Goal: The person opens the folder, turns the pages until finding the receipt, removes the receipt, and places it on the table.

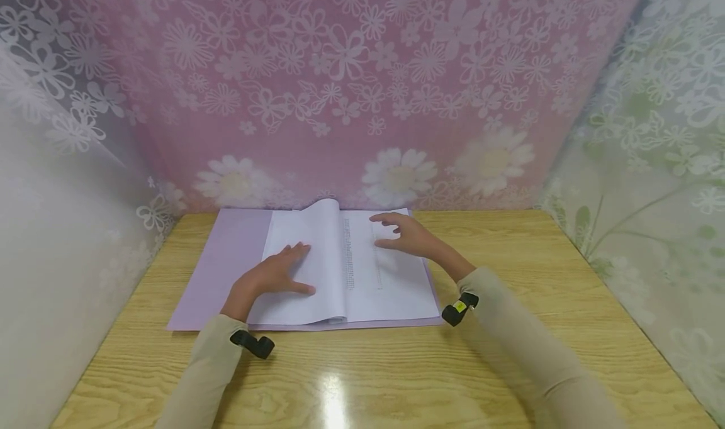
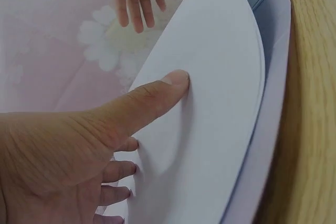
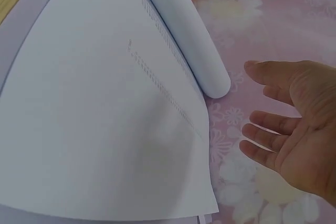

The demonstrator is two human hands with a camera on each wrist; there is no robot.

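A purple folder [image 1: 229, 259] lies spread on the table, with a stack of white sheets inside. The turned sheets [image 1: 317, 224] on the left bulge up in a rounded fold near the middle. My left hand [image 1: 274, 275] rests on them with fingers and thumb spread; in the left wrist view its thumb [image 2: 152, 100] touches the blank paper. Over the right-hand page [image 1: 396, 297], which carries narrow columns of small print, hovers my right hand [image 1: 410, 235]. Its fingers are loosely bent, apart from the paper, and hold nothing, as the right wrist view [image 3: 310, 129] also shows.
The folder lies near the back edge of the wood-grain table [image 1: 362, 372]. A pink flowered curtain [image 1: 340, 102] hangs directly behind it. Pale flowered cloth [image 1: 663, 196] closes off the right side, and a whitish one [image 1: 62, 228] the left.
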